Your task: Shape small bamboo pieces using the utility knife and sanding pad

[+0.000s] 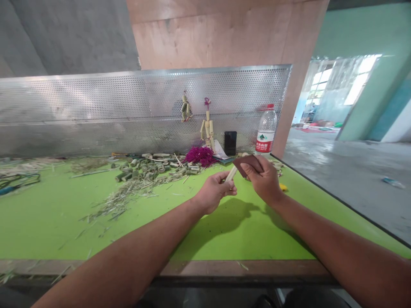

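Just right of the middle, my left hand [215,192] is closed around a pale, thin bamboo piece [231,173] that points up and to the right. My right hand [263,179] pinches a folded brown sheet, which looks like sandpaper [244,165], between thumb and fingers. The sheet's lower left edge is at the upper end of the bamboo piece; whether they touch is hard to tell. Both hands are above the green tabletop [199,239], with their shadow falling on it.
Bamboo tubes and shavings [128,192] lie across the left and middle. Behind are purple cord [201,157], a jointed bamboo figure [208,128], a phone [230,143] and a water bottle [266,130]. A perforated metal panel [112,107] lines the back. Pliers [16,184] lie far left.
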`<state>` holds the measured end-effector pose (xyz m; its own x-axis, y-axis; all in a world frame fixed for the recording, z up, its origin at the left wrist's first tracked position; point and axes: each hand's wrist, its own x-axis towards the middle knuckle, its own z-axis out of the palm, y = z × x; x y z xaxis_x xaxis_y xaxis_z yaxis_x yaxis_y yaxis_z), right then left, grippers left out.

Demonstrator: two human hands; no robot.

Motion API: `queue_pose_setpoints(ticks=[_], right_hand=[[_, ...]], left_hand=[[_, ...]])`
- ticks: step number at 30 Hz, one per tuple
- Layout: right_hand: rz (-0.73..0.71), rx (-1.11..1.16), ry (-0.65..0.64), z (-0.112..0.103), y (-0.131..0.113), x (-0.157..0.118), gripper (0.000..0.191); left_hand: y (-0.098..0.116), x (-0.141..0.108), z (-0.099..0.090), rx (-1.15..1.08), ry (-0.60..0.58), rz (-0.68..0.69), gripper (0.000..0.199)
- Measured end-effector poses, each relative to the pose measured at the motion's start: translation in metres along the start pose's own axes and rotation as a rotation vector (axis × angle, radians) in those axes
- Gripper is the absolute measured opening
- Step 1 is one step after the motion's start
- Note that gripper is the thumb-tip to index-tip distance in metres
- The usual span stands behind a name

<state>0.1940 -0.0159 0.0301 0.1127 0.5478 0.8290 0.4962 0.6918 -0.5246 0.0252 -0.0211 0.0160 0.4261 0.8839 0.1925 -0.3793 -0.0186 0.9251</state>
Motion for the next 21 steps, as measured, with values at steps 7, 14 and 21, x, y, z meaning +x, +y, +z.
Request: queue_pose_setpoints(ticks=[7,14,21], right_hand=[[-0.033,-0.147,-0.245,0.012,0.006,-0.006,0.019],[0.049,-0.250,-0.183,0.015,0.012,-0.004,0.019],[0.086,-0.319,-0.216,0.020,0.009,-0.004,0.019]], left_hand=[[0.000,0.002,-0.002,0.049,-0.002,0.006,0.013],[-0.007,0.006,-0.006,0.097,0.059,-0.030,0.019],[-0.008,0.005,-0.004,0.111,0.091,-0.078,0.014]])
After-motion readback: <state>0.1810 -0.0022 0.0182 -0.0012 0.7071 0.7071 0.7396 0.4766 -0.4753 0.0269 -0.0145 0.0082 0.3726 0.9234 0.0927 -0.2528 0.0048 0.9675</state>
